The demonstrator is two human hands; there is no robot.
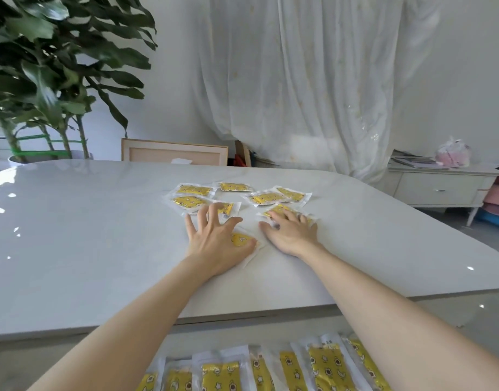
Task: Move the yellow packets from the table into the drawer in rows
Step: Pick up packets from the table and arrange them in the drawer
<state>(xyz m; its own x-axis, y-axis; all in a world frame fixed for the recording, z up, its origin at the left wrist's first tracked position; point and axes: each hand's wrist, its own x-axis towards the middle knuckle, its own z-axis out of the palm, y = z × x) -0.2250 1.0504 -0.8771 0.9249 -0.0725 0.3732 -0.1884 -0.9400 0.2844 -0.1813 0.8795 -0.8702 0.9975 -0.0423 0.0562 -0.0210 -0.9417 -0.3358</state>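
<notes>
Packets (193, 190) lie scattered across the middle of the glossy white tabletop (87, 221), some overlapping. Each is a flat yellow rectangle printed with small stars and cartoon shapes, sealed inside a wider border of clear plastic. The left hand (214, 241) rests palm-down on the nearest packet (242, 240), its fingers (211, 211) spread wide and bent at the tips, over the packet behind. The right hand (290, 234) lies just beside it, fingers (289, 215) nearly straight and pressed flat on another packet (276, 209). Below the tabletop's near edge, the open drawer (228, 335) holds a row of packets (220, 373) side by side, lengthwise.
</notes>
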